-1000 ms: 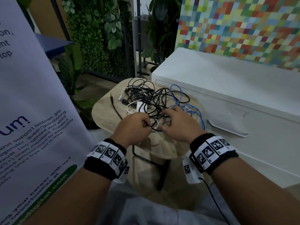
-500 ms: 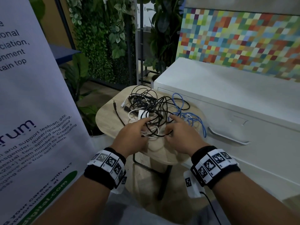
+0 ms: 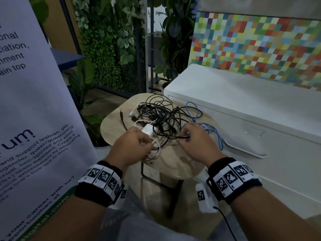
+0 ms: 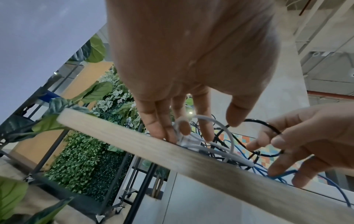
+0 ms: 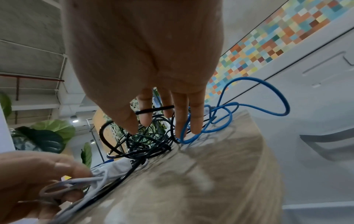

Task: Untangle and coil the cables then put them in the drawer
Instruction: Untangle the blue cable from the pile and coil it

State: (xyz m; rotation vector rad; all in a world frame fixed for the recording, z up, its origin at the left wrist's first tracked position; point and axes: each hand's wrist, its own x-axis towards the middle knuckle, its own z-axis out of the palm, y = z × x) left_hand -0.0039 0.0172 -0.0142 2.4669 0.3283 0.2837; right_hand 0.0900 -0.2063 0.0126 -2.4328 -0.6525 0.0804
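A tangle of black cables [image 3: 161, 117] lies on the small round wooden table [image 3: 111, 129], with a white cable and its white adapter [image 3: 147, 131] at the near left and a blue cable [image 3: 211, 130] at the right. My left hand [image 3: 144, 143] grips loops of the white cable [image 4: 201, 119] near the table's front edge. My right hand [image 3: 185, 136] pinches a black cable strand [image 5: 153, 110] between thumb and index finger, its other fingers resting among the blue cable [image 5: 268, 91]. The white drawer front with its handle [image 3: 243, 148] stands closed at the right.
The white cabinet [image 3: 243, 94] stands against the table's right side. A tall printed banner [image 3: 34, 119] rises close on the left. Plants [image 3: 83, 80] and a metal rack stand behind the table. A black plug [image 3: 121, 114] trails out at the tangle's left.
Both hands have gone from fingers stretched over the tangle to curled: the left now grips the white cable, the right pinches a black strand. The head view has tilted up slightly.
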